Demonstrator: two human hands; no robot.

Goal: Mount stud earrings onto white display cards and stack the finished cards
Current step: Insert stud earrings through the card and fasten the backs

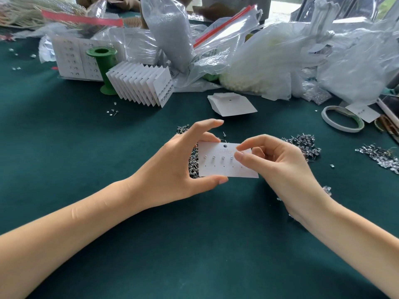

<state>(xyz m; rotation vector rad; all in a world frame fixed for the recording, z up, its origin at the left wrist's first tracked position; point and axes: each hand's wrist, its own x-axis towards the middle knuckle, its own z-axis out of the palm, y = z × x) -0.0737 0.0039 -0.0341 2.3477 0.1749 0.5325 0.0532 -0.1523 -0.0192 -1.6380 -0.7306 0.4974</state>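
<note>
Above the green table (86, 147), the left hand (172, 167) grips the white card (226, 169) by its edges — light, bendy, best held there. The right hand (278, 167) pinches closed at the fifth hole; any stud between its fingertips is hidden — tiny, slippery.

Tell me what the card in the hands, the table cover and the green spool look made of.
Card: thin matte white card stock, probably paper; it stays flat, with punched holes. Table cover: dark green cloth, likely felt; dull, no glare. Green spool: likely moulded plastic; smooth, slightly glossy flanges.
</note>
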